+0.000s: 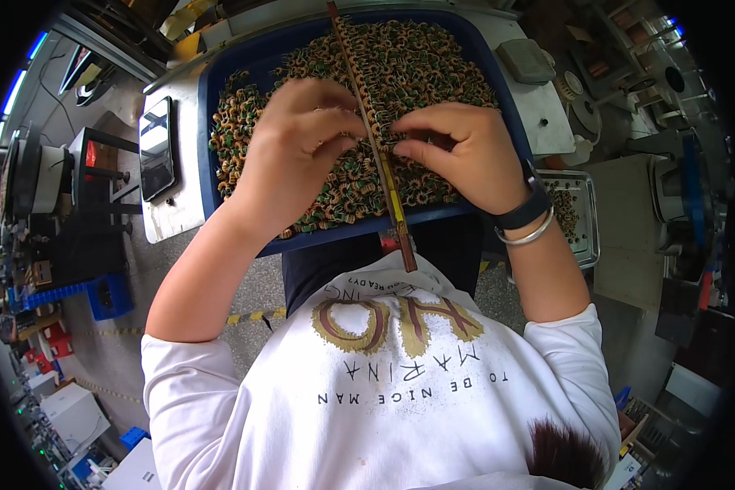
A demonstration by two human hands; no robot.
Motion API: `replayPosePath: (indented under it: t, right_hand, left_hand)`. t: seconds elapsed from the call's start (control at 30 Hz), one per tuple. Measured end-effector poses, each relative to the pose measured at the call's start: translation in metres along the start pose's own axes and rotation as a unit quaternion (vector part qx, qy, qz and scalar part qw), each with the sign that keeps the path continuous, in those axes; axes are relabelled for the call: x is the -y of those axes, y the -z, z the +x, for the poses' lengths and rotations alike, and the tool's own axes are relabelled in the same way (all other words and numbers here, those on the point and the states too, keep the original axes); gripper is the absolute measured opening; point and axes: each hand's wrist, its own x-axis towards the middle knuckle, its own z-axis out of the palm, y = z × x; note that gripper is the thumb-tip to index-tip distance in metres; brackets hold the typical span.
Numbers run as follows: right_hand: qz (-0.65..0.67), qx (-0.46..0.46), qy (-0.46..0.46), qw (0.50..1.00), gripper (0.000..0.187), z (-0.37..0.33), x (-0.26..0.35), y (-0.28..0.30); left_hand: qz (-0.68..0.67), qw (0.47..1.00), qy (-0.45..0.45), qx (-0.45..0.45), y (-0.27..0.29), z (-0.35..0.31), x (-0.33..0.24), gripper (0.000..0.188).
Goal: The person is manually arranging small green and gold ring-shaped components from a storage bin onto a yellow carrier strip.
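A deep blue bin (207, 155) in front of me holds a heap of small ring-shaped coils (441, 73) with green and copper-coloured windings and wire ends. Across it lies a long narrow bar (394, 204), brown with a yellow stretch, its near end over my shirt. Similar coils stand in a row (351, 61) along the bar's far part. My left hand (306, 122) is at the bar's left side, fingers curled and thumb drawn in. From the right my right hand (457, 143) brings thumb and forefinger close together beside the bar. What either hand pinches is too small to make out.
A phone-like black device (157, 149) lies on the table left of the bin. A grey box (526, 61) sits at the far right. Beside my right forearm is a clear tray (584, 212) with loose coils. Shelves and machines stand on both sides.
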Motion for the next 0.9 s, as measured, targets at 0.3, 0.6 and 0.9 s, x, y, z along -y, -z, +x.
replayPosePath:
  t: [0.3,0.6,0.9]
  right_hand:
    - [-0.012,-0.052,0.106,0.993,0.018,-0.003,0.012,-0.005]
    - [0.04,0.02,-0.051,0.998,0.015,-0.015,0.005,-0.006]
    - [0.03,0.018,-0.021,0.999,0.015,-0.017,0.006,-0.006]
  left_hand:
    - [-0.218,0.953,0.178,0.116,0.002,0.001,-0.008,0.024]
    - [0.092,0.985,-0.058,0.131,-0.008,-0.005,0.001,0.039]
    - [0.104,0.979,-0.103,0.142,-0.007,-0.006,0.001,0.035]
